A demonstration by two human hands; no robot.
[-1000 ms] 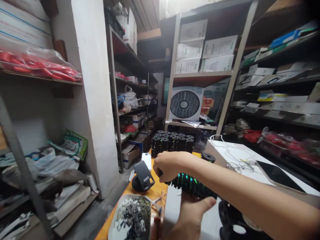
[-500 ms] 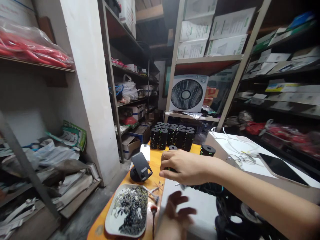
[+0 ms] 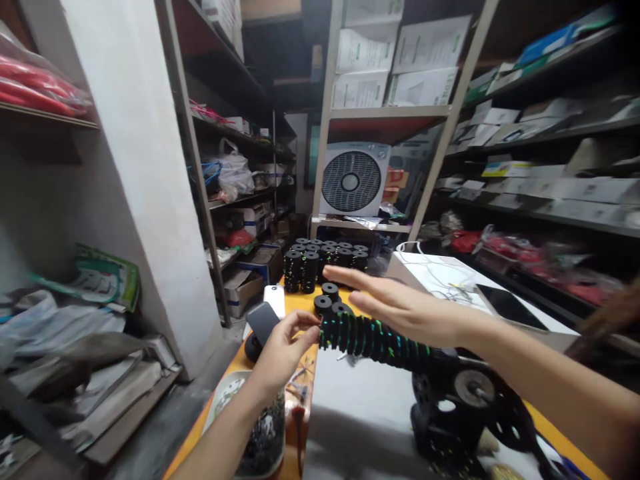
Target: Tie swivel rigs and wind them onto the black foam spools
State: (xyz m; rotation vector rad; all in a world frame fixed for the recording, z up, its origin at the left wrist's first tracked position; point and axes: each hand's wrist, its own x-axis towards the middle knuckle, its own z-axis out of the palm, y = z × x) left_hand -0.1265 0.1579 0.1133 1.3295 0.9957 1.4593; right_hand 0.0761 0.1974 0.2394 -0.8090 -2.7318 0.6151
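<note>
A long row of black discs with green marks lies on its side above the white sheet, arching from a black reel device. My left hand pinches the row's left end with thumb and fingers. My right hand is stretched flat over the top of the row, fingers straight and apart, apparently resting on it. Small stacks of black discs stand just beyond on the orange table.
More stacks of black discs fill the table's far end. A phone stand, a white phone and a tray of small dark parts sit at left. A white box carrying a tablet stands at right. Shelves line both sides; a fan sits behind.
My left hand rose from below and took the row's left end. My right hand opened and flattened over it. The disc row stretched out to the left. The camera tilted down.
</note>
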